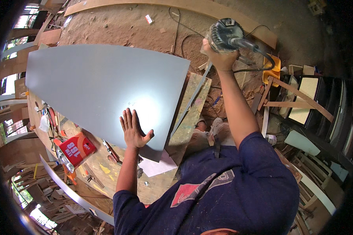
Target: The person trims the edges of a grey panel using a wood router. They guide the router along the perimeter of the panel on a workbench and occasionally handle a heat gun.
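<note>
A large grey sheet panel (106, 78) with a curved far edge lies on the wooden worktable. My left hand (135, 129) rests flat on its near part, fingers stretched out. Out to the right and beyond the panel's edge, my right hand (221, 55) grips a black corded trim router (226, 35), held up apart from the panel. Its cord bends down past my wrist. Along the panel's right side runs a thin grey strip (192, 98); I cannot tell whether it is joined to the panel. White paper (159, 164) shows partly under the panel's near corner.
A red can (77, 150) and a clamp-like metal tool (112, 152) lie on the table (198, 88) at left. Cords cross the dirt floor (117, 27). A yellow container (273, 70) and wooden pieces stand at right; a long curved board (145, 3) lies at the far side.
</note>
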`<action>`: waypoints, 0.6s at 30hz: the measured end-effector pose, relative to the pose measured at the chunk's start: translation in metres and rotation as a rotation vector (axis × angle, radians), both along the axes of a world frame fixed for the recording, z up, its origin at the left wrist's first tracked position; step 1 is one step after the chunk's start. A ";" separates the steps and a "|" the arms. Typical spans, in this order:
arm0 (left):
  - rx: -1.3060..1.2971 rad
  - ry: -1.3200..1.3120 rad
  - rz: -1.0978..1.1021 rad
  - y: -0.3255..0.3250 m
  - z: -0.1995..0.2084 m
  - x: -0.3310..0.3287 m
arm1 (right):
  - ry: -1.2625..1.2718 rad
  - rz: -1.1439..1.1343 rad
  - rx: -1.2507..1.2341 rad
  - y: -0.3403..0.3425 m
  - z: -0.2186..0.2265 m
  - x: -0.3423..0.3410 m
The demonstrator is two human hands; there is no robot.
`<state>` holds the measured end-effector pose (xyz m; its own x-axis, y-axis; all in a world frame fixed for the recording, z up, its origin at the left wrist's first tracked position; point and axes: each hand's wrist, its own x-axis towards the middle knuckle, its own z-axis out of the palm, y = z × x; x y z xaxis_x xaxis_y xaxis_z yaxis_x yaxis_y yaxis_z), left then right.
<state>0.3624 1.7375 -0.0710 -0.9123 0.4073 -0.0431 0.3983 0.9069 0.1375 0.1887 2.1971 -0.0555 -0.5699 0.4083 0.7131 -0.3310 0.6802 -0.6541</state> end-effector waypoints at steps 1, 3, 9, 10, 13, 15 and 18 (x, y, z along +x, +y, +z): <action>0.055 0.010 0.003 0.006 0.001 0.001 | 0.014 0.036 -0.027 0.006 0.006 0.005; 0.131 -0.062 -0.018 0.031 0.009 0.002 | -0.004 0.037 -0.002 0.023 0.005 0.017; 0.174 -0.145 -0.045 0.123 0.017 -0.045 | -0.065 0.139 -0.275 0.052 0.001 0.039; 0.145 -0.139 -0.051 0.138 0.018 -0.058 | -0.093 0.165 -0.184 0.062 -0.005 0.039; 0.162 -0.120 -0.031 0.188 0.020 -0.098 | -0.206 0.208 -0.065 0.086 -0.012 0.042; 0.167 -0.063 0.042 0.225 0.018 -0.120 | -0.293 0.286 -0.204 0.099 -0.008 0.036; 0.175 -0.015 0.143 0.243 0.020 -0.119 | -0.406 0.362 -0.210 0.117 -0.002 0.026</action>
<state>0.2430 1.9808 -0.0513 -0.9611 0.2762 0.0032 0.2641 0.9156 0.3030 0.2145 2.3138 -0.0576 -0.9105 0.2451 0.3331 -0.2128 0.4128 -0.8856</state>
